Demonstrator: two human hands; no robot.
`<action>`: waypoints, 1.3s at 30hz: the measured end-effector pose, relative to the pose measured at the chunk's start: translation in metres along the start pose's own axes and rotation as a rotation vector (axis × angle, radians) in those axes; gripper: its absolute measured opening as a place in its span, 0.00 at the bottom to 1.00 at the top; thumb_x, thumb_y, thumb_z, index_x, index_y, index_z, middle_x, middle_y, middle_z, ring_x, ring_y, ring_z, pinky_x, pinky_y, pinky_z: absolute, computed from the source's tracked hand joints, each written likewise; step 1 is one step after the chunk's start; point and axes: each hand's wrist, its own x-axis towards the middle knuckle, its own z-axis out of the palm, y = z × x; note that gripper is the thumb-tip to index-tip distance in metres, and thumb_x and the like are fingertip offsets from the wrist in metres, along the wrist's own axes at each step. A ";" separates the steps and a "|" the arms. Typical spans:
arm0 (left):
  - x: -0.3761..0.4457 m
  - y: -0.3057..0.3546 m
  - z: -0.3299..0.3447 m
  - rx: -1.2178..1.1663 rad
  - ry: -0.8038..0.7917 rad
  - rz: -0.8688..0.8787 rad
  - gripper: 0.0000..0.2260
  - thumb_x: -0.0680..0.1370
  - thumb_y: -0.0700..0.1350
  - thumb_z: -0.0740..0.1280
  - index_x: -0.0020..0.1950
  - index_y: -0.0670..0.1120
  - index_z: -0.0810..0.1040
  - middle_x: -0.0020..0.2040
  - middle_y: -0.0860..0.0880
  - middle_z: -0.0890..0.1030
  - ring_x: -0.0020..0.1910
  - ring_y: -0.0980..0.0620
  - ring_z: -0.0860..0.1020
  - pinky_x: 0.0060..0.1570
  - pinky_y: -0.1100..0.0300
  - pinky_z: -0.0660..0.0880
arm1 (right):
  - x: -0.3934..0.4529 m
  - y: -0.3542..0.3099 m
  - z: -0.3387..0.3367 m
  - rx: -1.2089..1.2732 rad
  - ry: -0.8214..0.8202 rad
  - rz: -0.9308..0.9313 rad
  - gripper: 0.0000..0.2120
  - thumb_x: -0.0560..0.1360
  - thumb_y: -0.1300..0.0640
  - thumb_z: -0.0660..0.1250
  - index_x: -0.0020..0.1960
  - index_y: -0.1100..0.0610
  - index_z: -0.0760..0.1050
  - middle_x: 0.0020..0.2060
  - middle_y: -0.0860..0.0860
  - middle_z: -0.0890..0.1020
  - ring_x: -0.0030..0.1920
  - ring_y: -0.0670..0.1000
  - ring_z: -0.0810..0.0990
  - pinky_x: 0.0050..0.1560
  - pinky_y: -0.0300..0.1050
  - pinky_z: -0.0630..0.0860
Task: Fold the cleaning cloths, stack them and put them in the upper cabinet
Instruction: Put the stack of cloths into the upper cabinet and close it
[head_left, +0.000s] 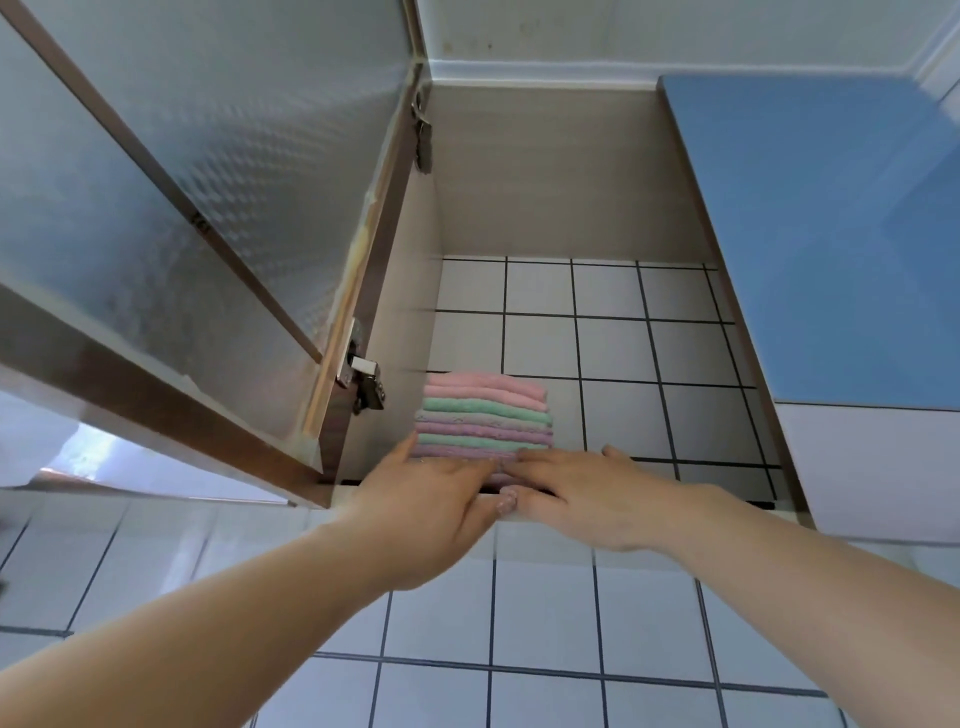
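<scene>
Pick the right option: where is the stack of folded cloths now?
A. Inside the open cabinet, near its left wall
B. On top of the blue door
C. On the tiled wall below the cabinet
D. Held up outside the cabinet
A: the stack of cloths sits inside the cabinet, close to its left wall.

pink, green, lilac cloths (485, 413), blue door (831, 234)

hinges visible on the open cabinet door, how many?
2: upper hinge near the cabinet's top, lower hinge just left of the cloth stack. None appears hidden.
</scene>
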 end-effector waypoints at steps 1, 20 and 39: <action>0.003 -0.002 -0.002 -0.013 -0.029 -0.004 0.30 0.73 0.65 0.36 0.65 0.59 0.67 0.63 0.58 0.75 0.63 0.54 0.69 0.64 0.54 0.66 | 0.003 0.002 -0.001 0.036 -0.035 -0.008 0.23 0.76 0.33 0.44 0.69 0.33 0.59 0.71 0.36 0.64 0.71 0.46 0.63 0.67 0.55 0.61; 0.022 -0.021 0.005 -0.075 -0.196 -0.147 0.37 0.68 0.74 0.38 0.72 0.59 0.58 0.66 0.56 0.74 0.65 0.52 0.71 0.63 0.52 0.66 | 0.019 -0.005 -0.002 0.178 -0.036 0.053 0.19 0.81 0.50 0.47 0.68 0.48 0.67 0.69 0.50 0.70 0.67 0.52 0.69 0.65 0.48 0.66; -0.106 0.041 -0.038 -0.289 0.416 -0.431 0.25 0.77 0.51 0.63 0.72 0.52 0.61 0.69 0.53 0.67 0.69 0.53 0.64 0.66 0.58 0.63 | -0.088 -0.055 0.016 -0.271 0.518 -0.041 0.25 0.70 0.53 0.52 0.66 0.53 0.70 0.65 0.53 0.74 0.66 0.56 0.72 0.65 0.61 0.68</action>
